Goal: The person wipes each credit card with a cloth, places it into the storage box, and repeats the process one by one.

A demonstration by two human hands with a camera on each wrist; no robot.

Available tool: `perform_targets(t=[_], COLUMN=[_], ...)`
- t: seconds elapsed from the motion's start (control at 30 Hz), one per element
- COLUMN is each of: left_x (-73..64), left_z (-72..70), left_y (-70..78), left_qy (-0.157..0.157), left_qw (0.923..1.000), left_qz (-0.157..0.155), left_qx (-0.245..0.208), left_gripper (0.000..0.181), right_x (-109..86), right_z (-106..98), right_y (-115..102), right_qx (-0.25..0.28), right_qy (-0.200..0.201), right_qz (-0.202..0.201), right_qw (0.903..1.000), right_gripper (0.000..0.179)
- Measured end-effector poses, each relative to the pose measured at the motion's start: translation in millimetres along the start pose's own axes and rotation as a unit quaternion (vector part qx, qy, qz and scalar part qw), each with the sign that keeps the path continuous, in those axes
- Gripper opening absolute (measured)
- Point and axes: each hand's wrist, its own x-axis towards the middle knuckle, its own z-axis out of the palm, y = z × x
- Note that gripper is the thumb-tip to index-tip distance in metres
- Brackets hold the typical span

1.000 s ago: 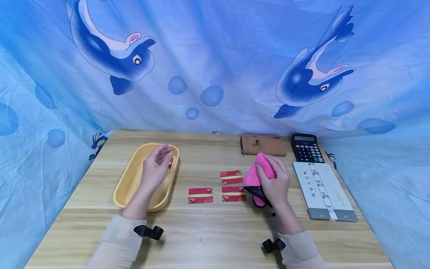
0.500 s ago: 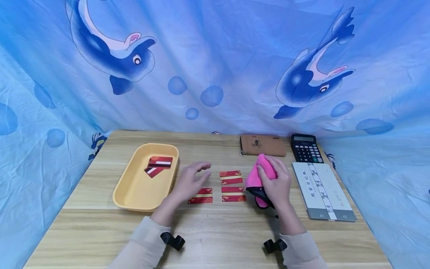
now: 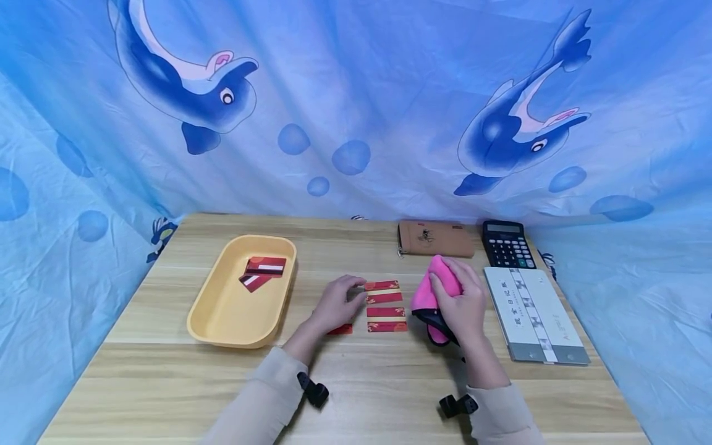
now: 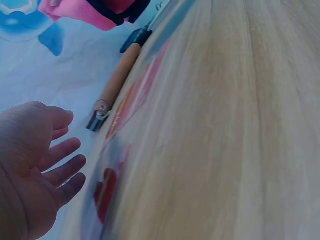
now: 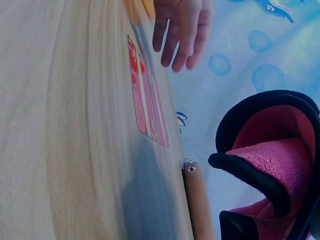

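Observation:
My left hand (image 3: 338, 304) hovers over the red-and-gold cards with relaxed, parted fingers and holds nothing; the left wrist view shows its fingers (image 4: 62, 170) off the table. Its fingertips are near the upper card (image 3: 384, 298). Just below that lies another card (image 3: 386, 327), while a third card (image 3: 342, 329) is mostly hidden under the hand and wrist. My right hand (image 3: 464, 303) grips a pink fabric pouch (image 3: 435, 290) with black trim above the table. In the right wrist view, the pouch (image 5: 275, 155) gapes, showing a fuzzy pink lining.
A yellow tray (image 3: 203, 315) at left contains two overlapping red cards (image 3: 266, 267) with dark and white stripes. Along the back right are a brown zip wallet (image 3: 439, 240) and a black calculator (image 3: 507, 245). A white-and-grey notebook (image 3: 534, 315) lies right of the pouch.
My left hand has moved right, from above the tray to the cards on the table, uncovering the two cards inside the tray. The right hand, still gripping the pouch, has shifted slightly right.

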Motion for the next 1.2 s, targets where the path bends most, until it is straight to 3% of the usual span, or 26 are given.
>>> perform_targets(t=[0.23,0.5,0.83,1.2], left_x=[10.5,17.0,22.1,25.4], left_z=[16.0,25.5,26.8,21.4], left_y=[-4.9,-0.9,-0.9,-0.1], left_qy=[-0.007,-0.013,-0.034,-0.055], left_qw=[0.9998,0.9982,0.9951,0.9935], left_qz=[-0.011,-0.027,-0.066,-0.086], left_qx=[0.014,0.053,0.065,0.050], left_gripper=[0.030,0.041,0.061,0.057], right_x=[-0.6,0.1,-1.2,-3.8], right_z=[-1,-2,-3,-4], right_y=[1,5,8,11], right_qx=[-0.006,-0.003,-0.003,0.001], right_qy=[-0.004,0.001,-0.003,-0.006], right_qz=[0.003,-0.005,-0.002,-0.003], right_qw=[1.0000,1.0000,1.0000,1.0000], right_gripper=[0.044,0.044,0.045,0.044])
